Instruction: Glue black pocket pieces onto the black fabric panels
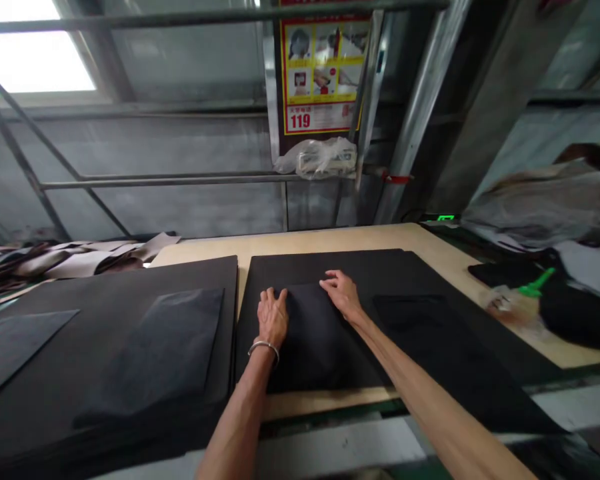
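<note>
A thin black rectangular piece (pixel 310 340), which looks like fabric or leather, lies on a larger dark sheet (pixel 275 267) in front of me. My left hand (pixel 273 317) rests flat at its left edge, fingers apart, with a metal bracelet at the wrist. At its far right corner, my right hand (pixel 341 293) has thumb and forefinger pinched together on the edge. To the right, another black piece (pixel 430 333) overlaps the same sheet and hangs over the table's front.
A stack of dark sheets (pixel 130 300) with grey-black pieces on top stands left on the wooden table (pixel 290 241). At right is a bottle with a green nozzle (pixel 535 287) beside black material. Scraps (pixel 95 260) are piled far left. A metal rail (pixel 180 180) runs behind.
</note>
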`<state>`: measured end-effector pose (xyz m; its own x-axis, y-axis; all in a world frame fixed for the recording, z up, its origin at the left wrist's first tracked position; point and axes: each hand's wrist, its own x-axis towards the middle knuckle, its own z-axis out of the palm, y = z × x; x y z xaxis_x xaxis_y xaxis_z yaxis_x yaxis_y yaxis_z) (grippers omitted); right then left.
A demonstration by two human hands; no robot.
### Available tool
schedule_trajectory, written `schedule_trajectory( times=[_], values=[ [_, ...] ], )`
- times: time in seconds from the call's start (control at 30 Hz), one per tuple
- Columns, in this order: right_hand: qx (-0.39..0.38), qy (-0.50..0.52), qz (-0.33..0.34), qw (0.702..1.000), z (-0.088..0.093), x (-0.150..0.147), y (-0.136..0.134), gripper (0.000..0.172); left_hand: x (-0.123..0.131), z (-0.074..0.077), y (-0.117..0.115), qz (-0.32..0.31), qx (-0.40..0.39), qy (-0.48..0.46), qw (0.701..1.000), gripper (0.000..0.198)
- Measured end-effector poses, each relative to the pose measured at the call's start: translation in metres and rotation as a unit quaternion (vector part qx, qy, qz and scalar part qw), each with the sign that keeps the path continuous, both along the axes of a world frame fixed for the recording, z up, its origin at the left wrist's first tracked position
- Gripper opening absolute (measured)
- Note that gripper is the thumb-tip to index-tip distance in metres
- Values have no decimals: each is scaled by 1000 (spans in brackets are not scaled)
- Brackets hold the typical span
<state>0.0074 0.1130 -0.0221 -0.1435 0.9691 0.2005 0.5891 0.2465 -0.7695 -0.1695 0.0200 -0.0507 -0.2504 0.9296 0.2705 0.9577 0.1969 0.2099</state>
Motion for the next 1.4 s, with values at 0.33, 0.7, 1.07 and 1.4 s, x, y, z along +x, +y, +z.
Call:
schedule_trajectory(
  times=[0.33, 0.7, 1.07, 1.4],
  values=[
    [130, -66, 60, 987, -13, -6, -7, 64, 3, 4, -2, -13, -5, 5, 1000, 58],
    [156, -258, 108, 947, -8, -29, -26, 38, 2, 1, -1, -17, -9, 37, 999, 55],
    [84, -337, 33, 937, -27, -35, -36, 62, -3, -12, 4, -8, 31, 36, 999, 50],
    [91, -308, 160, 933, -36, -54, -51, 63, -10, -12, 7, -20, 48, 39, 998, 38]
  ],
)
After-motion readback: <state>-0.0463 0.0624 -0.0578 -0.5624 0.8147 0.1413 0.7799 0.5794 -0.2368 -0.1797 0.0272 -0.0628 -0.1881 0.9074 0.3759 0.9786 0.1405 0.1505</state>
